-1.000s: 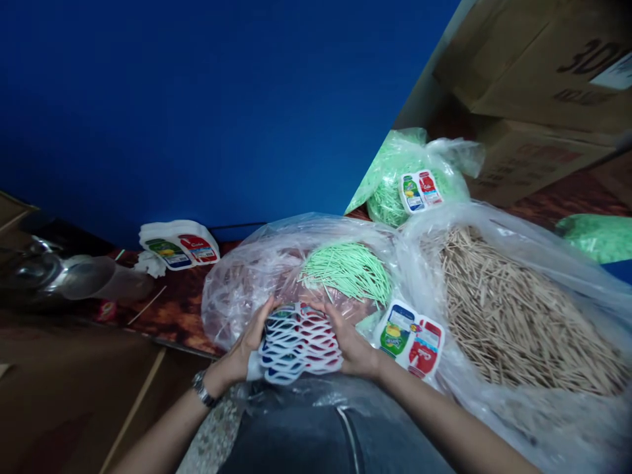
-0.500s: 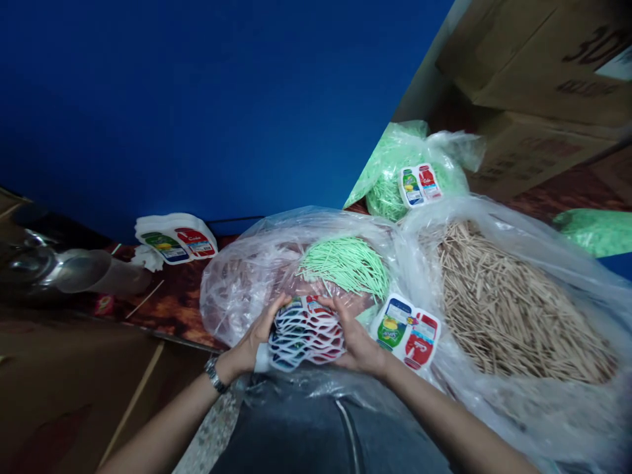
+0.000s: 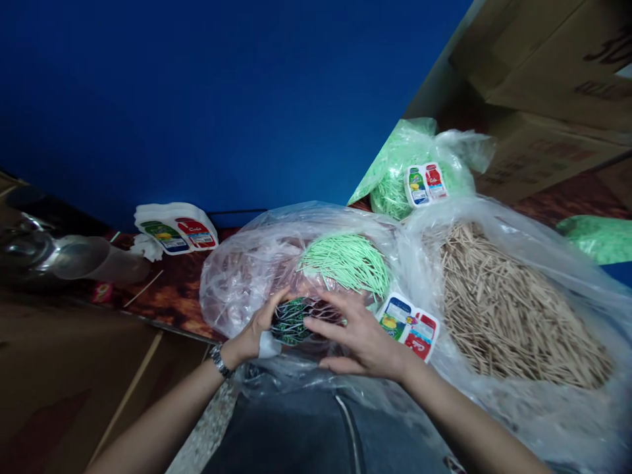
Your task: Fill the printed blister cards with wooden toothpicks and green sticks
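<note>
Netlike piece (image 3: 292,322), pale strands over dark green and seemingly maroon; between left hand (image 3: 255,332) and right hand (image 3: 368,339).

Left of the pack (image 3: 291,324) I hold lies the labelled stack (image 3: 176,229); right, a labelled piece (image 3: 413,325) and the stick heap (image 3: 518,309); behind it, the stick bundle (image 3: 348,262).

1 blue panel (image 3: 222,105) (dimly lit) rises beyond speckled floor (image 3: 205,424).

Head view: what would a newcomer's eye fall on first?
Probably the blue surface, filling the upper left and middle. Next, the bright green sticks near the centre and the heap of tan sticks at right. Below the green sticks, the left hand holds a dark pack while the right hand spreads over its right side.
</note>
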Motion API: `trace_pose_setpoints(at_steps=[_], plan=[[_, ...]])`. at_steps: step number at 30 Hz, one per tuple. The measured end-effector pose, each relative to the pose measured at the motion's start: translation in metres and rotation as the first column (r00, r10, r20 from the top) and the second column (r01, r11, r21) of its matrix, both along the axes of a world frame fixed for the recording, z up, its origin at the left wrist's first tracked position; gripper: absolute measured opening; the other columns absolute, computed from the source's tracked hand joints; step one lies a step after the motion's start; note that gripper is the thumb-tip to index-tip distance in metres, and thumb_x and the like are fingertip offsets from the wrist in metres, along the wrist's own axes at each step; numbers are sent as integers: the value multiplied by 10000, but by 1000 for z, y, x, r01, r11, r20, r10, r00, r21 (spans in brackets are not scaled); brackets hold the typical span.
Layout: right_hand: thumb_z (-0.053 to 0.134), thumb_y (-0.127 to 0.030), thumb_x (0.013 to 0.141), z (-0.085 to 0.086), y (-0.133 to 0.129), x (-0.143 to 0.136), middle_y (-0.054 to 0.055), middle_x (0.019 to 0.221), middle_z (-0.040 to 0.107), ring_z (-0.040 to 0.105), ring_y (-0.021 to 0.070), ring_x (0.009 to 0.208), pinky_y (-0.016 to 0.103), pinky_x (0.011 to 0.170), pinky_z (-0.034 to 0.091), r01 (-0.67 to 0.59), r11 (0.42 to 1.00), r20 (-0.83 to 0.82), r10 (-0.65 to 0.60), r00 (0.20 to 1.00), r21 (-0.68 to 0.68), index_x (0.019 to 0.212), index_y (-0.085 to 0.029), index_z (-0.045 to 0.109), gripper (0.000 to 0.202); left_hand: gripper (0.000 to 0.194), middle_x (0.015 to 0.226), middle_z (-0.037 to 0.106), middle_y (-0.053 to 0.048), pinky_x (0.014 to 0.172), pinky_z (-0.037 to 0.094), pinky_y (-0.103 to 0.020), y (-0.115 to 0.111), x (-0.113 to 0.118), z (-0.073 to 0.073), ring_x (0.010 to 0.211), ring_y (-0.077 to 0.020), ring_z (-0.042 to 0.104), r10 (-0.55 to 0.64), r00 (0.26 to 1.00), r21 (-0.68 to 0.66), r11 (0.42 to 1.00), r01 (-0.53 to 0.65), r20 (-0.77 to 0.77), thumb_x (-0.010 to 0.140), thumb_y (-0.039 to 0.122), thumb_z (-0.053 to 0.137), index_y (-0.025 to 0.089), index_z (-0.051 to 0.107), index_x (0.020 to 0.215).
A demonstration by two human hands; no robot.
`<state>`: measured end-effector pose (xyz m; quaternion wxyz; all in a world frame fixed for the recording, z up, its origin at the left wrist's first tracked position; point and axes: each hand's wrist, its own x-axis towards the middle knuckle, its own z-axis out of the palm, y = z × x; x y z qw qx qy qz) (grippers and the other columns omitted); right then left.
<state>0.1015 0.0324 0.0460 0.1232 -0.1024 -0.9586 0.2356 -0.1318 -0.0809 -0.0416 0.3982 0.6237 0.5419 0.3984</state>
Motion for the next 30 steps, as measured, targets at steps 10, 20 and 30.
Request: trace_pose_setpoints(at_steps=[10, 20, 30], plan=[[557, -171, 888, -17, -6, -2, 35, 1442, 417, 369, 280, 1314, 553, 1078, 293, -42, 961, 21, 37, 999, 274, 1391, -427, 364, 596, 961, 1375, 489, -160, 1049, 397, -448, -1, 1, -6, 1250, -318, 490, 10, 1000, 2, 1000, -10, 4, 702, 301, 750, 190, 184, 1471], [568, -252, 872, -6, -10, -8, 90, 1396, 452, 427, 279, 1261, 486, 984, 421, -16, 990, -35, 21, 999, 139, 1262, -322, 544, 397, 948, 1363, 502, -144, 1049, 397, -463, -1, 2, -3, 1234, -312, 506, 24, 1000, -14, 1000, -24, -8, 706, 276, 736, 203, 183, 1472], [593, -290, 857, -5, -18, -22, 129, 1369, 481, 448, 314, 1196, 531, 960, 384, 36, 948, 53, -56, 997, 317, 1068, -237, 614, 219, 856, 1421, 449, -155, 1089, 349, -476, 0, 2, -7, 1306, -322, 428, 4, 996, 41, 999, 0, -94, 749, 279, 685, 179, 226, 1464]])
